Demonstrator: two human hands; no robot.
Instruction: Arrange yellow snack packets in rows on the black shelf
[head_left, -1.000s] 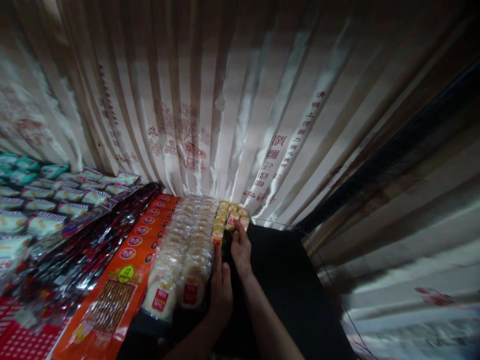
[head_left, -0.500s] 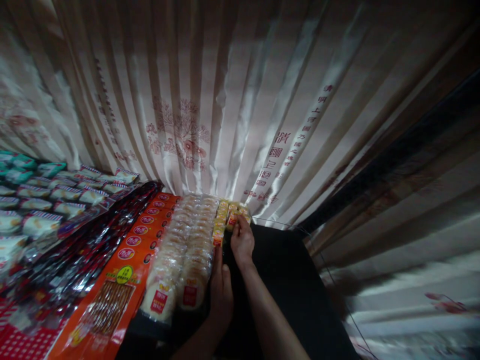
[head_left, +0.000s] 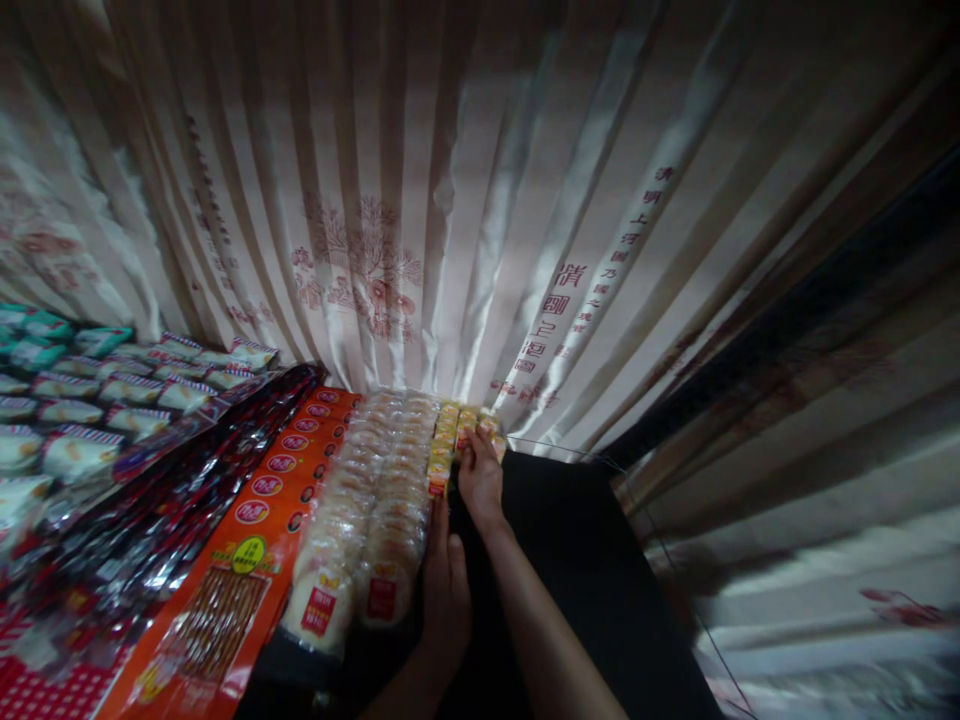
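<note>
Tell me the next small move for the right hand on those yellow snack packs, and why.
Probably nudge the yellow packs left, snug against the round cake rows. The right hand rests on their far end, and the left hand braces the near end.

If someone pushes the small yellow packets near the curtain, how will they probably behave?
The small yellow packets look light, so they would likely slide easily. Their glossy wrapping seems slippery. They lie in a tight row, so the right hand touching them would probably shift several together.
</note>
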